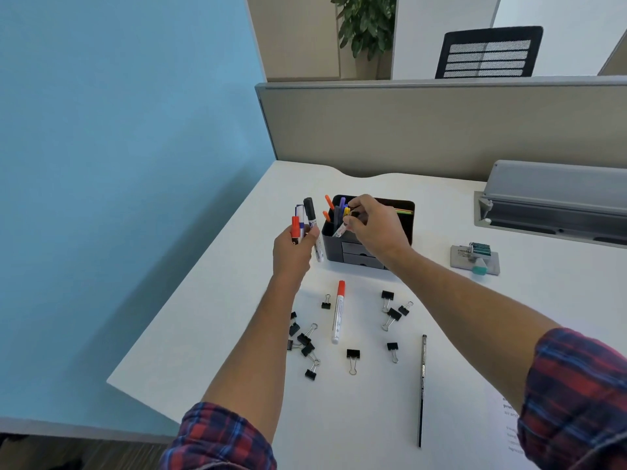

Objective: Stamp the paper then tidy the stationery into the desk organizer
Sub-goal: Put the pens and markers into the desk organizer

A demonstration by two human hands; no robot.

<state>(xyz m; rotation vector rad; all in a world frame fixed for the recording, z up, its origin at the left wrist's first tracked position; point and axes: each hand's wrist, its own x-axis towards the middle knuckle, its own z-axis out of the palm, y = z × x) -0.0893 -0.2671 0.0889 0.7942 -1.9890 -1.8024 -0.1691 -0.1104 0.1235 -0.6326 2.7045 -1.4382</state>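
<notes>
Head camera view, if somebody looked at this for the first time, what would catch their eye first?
Probably the two hands at the black desk organizer in mid-desk: the right hand lowers a white marker into its pen compartment, while the left hand holds a bunch of markers beside it. Next, the black binder clips scattered on the near desk around a red-capped marker, with a dark pencil lying to their right.

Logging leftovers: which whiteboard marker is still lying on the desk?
The red-capped marker, flat among the binder clips. The others are held: several in the left hand, one in the right hand at the organizer.
</notes>
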